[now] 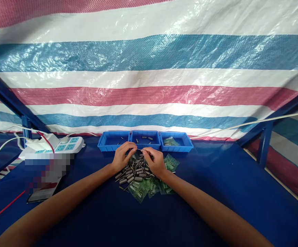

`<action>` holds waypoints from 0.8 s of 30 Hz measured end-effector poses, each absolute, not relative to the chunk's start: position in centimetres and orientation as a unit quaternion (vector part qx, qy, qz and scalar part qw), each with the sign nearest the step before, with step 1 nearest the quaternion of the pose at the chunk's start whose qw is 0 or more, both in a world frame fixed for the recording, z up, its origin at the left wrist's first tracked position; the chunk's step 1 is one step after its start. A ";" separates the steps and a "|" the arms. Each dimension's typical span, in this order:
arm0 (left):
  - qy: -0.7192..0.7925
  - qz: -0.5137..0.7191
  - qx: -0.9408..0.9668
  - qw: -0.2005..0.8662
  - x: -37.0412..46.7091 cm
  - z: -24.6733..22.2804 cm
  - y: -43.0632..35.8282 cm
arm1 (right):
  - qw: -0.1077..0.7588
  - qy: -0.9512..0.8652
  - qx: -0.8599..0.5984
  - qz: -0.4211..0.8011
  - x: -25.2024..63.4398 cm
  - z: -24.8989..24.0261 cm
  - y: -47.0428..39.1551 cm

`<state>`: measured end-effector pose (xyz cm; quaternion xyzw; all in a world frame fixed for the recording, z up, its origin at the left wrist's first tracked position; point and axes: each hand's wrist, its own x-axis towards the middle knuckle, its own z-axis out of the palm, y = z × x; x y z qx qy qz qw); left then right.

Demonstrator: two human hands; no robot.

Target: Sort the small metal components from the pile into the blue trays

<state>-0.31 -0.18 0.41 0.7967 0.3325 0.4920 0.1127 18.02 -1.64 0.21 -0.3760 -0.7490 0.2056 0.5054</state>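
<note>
Nearest, green-tinted plastic packets (pixel 139 192) lay on the blue worktop (pixel 100 216), just short of the left hand (pixel 122 158) and right hand (pixel 155 163). Then the pile of grey cylinders and rods (pixel 130 175), right beneath them! Above it the two nearly met, fingers pinched closed on a slim piece (pixel 139 149), apparently running crosswise between them, neither hand clearly nearer. Just beyond sat three blue trays (pixel 108 148).

Tabletop (pixel 223 175) open rightward — 3 blue bins (pixel 145 142) block the far side.
</note>
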 end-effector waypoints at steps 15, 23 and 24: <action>0.306 0.473 0.817 0.127 -0.4 0.2 -0.1 | 0.497 -0.747 -0.395 0.198 17.9 -0.2 -1.3; 0.292 0.469 0.821 0.141 -0.3 0.0 0.1 | 0.496 -0.747 -0.392 0.206 17.9 -0.3 -1.3; 0.292 0.470 0.821 0.141 -0.3 0.0 0.1 | 0.497 -0.746 -0.392 0.206 17.9 -0.3 -1.3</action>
